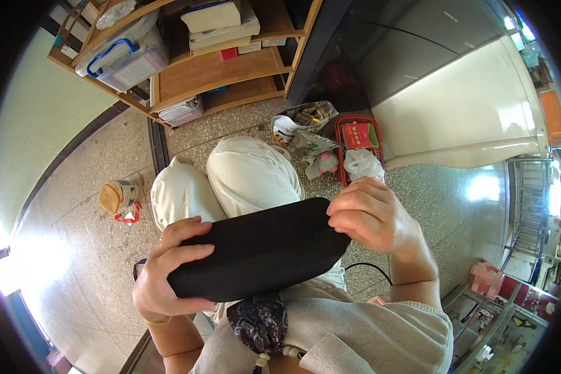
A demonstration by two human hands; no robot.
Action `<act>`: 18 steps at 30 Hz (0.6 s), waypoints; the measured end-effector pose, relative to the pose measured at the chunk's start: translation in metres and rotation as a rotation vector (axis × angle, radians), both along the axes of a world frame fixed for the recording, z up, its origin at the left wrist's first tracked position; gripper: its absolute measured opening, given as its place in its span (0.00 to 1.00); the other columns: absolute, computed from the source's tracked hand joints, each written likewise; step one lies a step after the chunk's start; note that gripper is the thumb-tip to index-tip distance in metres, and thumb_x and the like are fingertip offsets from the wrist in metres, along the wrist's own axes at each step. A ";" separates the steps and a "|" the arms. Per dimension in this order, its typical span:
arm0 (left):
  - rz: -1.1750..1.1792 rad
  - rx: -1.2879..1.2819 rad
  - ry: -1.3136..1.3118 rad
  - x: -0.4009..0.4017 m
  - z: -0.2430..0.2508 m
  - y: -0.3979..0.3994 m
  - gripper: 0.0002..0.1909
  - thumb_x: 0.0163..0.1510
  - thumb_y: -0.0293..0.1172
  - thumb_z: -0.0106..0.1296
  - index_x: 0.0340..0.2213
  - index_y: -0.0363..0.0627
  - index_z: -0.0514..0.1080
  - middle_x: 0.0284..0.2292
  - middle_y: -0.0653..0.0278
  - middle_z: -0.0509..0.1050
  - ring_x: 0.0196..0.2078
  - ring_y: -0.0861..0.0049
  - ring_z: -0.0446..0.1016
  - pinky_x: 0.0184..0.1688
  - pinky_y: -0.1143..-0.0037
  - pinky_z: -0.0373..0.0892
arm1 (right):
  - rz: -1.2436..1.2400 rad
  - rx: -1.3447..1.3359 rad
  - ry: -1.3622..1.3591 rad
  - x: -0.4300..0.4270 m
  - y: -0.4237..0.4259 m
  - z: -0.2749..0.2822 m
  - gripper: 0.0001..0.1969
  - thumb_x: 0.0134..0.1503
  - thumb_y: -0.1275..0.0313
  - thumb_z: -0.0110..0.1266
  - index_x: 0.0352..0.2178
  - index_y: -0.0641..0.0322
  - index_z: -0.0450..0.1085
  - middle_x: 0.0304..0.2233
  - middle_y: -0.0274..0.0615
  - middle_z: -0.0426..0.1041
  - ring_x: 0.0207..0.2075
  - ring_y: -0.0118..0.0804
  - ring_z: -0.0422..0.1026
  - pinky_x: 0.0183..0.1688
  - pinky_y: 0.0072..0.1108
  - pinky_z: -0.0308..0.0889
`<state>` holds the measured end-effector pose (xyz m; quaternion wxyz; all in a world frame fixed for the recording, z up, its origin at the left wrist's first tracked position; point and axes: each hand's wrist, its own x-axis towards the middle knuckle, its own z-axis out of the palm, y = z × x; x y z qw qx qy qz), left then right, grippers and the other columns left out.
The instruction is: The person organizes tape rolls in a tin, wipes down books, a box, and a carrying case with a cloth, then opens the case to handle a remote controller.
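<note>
A long black case or pouch (pixel 262 252), seemingly of soft fabric, is held up over my lap and chest. My left hand (pixel 168 271) wraps around its left end, with fingers spread over the top face and the thumb along the lower edge. At the opposite end, the fingertips of my right hand (pixel 371 215) pinch the upper right corner. Its surface is too dark to show a zip or seam. Below it are my knees in cream trousers (pixel 252 175) and a patterned scarf (pixel 259 322) at my neck.
A wooden shelf (pixel 215 75) with books (pixel 222 28) and a clear plastic box (pixel 131 61) stands ahead. On the speckled floor are a red basket (pixel 339 154), a bag of odds and ends (pixel 304 117) and a lidded tub (pixel 117 196). A pale cabinet panel (pixel 458 103) rises right.
</note>
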<state>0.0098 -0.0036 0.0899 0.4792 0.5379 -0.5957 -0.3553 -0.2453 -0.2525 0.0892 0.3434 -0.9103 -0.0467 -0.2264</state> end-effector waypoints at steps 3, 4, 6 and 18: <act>0.006 0.028 -0.071 0.002 -0.011 0.005 0.34 0.31 0.38 0.68 0.41 0.35 0.71 0.48 0.40 0.66 0.52 0.47 0.63 0.53 0.58 0.58 | -0.070 -0.210 -0.055 -0.002 0.000 0.004 0.10 0.37 0.76 0.61 0.25 0.64 0.69 0.29 0.39 0.70 0.28 0.38 0.71 0.31 0.26 0.68; 0.008 -0.002 -0.075 0.003 -0.013 0.006 0.33 0.30 0.38 0.68 0.41 0.36 0.72 0.48 0.41 0.67 0.52 0.47 0.63 0.53 0.58 0.58 | -0.052 -0.295 -0.039 -0.005 -0.003 0.009 0.10 0.37 0.76 0.60 0.25 0.64 0.69 0.28 0.40 0.70 0.27 0.37 0.71 0.29 0.25 0.68; 0.014 -0.030 -0.079 0.002 -0.015 0.009 0.32 0.30 0.37 0.67 0.41 0.37 0.73 0.48 0.42 0.67 0.52 0.47 0.63 0.53 0.58 0.58 | -0.029 -0.378 -0.023 -0.011 -0.006 0.012 0.11 0.36 0.75 0.60 0.24 0.64 0.69 0.27 0.40 0.69 0.26 0.36 0.71 0.28 0.24 0.68; 0.375 -0.051 0.254 -0.017 -0.036 0.004 0.24 0.28 0.29 0.64 0.34 0.37 0.76 0.44 0.47 0.72 0.55 0.48 0.62 0.57 0.57 0.54 | -0.214 -0.347 0.096 -0.064 0.027 -0.057 0.12 0.34 0.78 0.59 0.23 0.59 0.65 0.21 0.37 0.68 0.20 0.37 0.69 0.22 0.24 0.63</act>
